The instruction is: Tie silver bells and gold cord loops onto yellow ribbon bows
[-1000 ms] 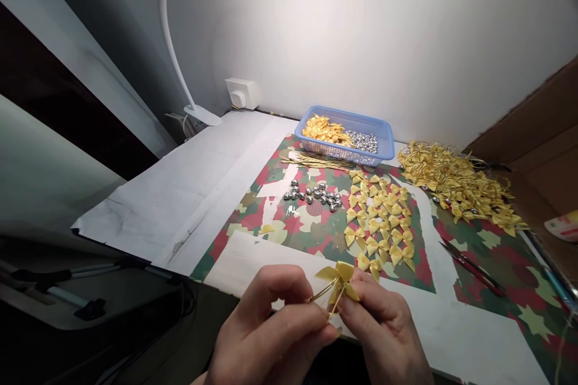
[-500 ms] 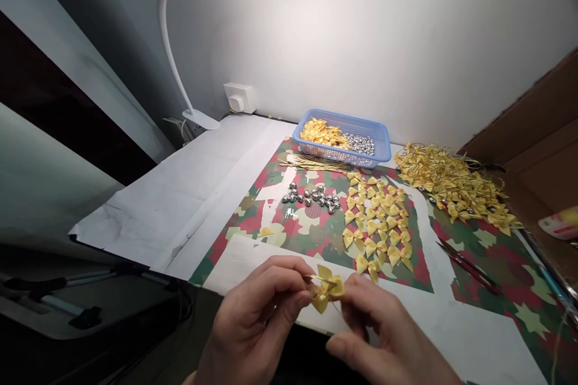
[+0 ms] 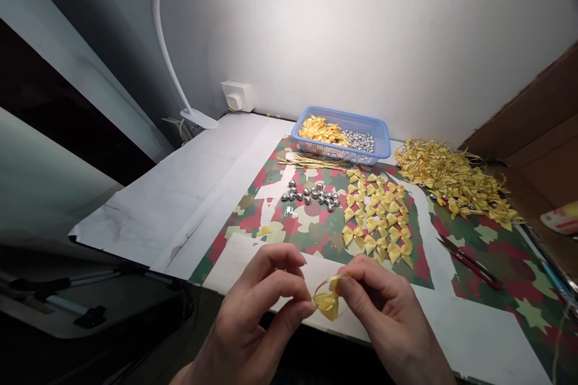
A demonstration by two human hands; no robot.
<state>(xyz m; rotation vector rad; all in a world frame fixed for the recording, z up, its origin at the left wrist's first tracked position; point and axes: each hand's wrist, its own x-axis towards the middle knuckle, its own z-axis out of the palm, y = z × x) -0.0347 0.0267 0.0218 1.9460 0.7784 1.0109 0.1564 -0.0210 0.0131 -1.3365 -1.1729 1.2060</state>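
Low in front of me, near the table's front edge, a yellow ribbon bow (image 3: 327, 305) hangs between my hands. My left hand (image 3: 266, 307) pinches its left edge with thumb and a finger, while the index finger curls raised above. The fingers of my right hand (image 3: 383, 307) are closed on the bow's right side, covering part of it. A thin gold tie (image 3: 324, 283) arcs over the bow toward the right fingertips; where it ends is hidden. Beyond my right hand, similar yellow bows (image 3: 376, 226) lie in columns on a camouflage-patterned sheet (image 3: 316, 237).
Silver bells or beads (image 3: 318, 194) lie left of the bows, with gold ties (image 3: 311, 160) behind them. A blue basket (image 3: 341, 115) holds yellow bows and silver pieces. To the right are a pile of tied bows (image 3: 451, 177) and a scissors-like tool (image 3: 469, 261). A lamp (image 3: 165, 42) stands left.
My right hand has come up and closed on the bow's right side. The bow has turned, and my left index finger has lifted. The nearest bow in the columns no longer shows.
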